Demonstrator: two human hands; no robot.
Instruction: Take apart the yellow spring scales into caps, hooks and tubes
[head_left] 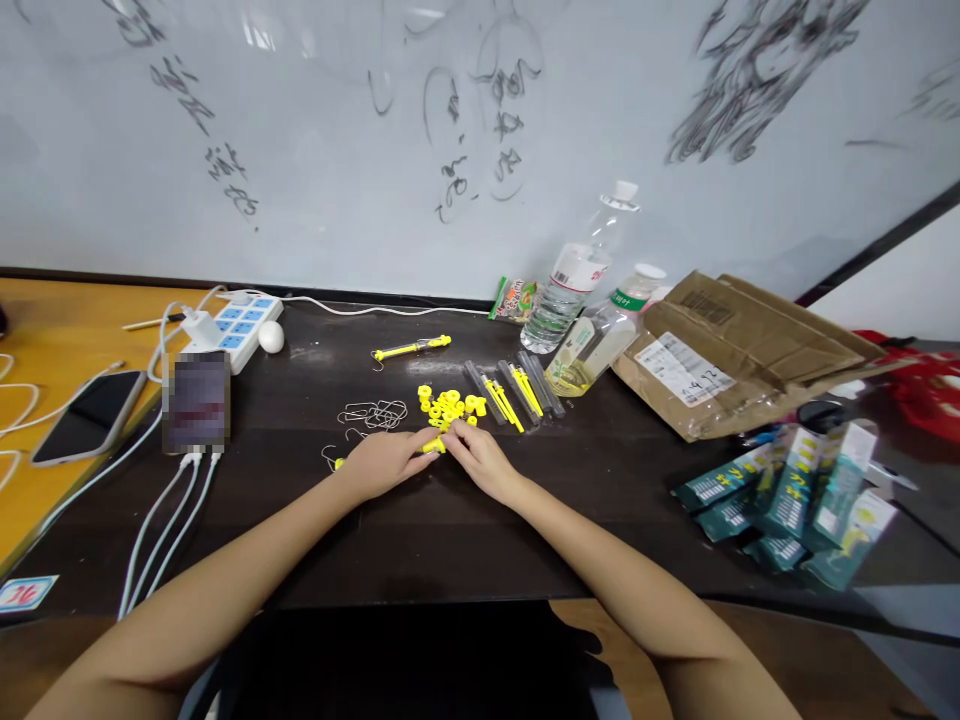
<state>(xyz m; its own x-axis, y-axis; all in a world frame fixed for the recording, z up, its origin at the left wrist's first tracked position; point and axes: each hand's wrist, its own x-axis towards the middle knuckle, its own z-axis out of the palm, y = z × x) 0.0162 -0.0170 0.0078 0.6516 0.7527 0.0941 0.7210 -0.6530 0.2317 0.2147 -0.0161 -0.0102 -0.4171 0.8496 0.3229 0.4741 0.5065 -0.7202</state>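
Both bare forearms come in from the bottom corners and angle inward so the hands meet in the middle. Left hand (382, 462) is palm down, fingers curled and pinched at the tips. Right hand (480, 462) is also palm down, fingertips touching the left's.

Handwritten digits, seemingly "6472", mark the white label (684, 371) on the cardboard box (750, 350); whiteboard (300, 120) scrawls above it stay illegible.
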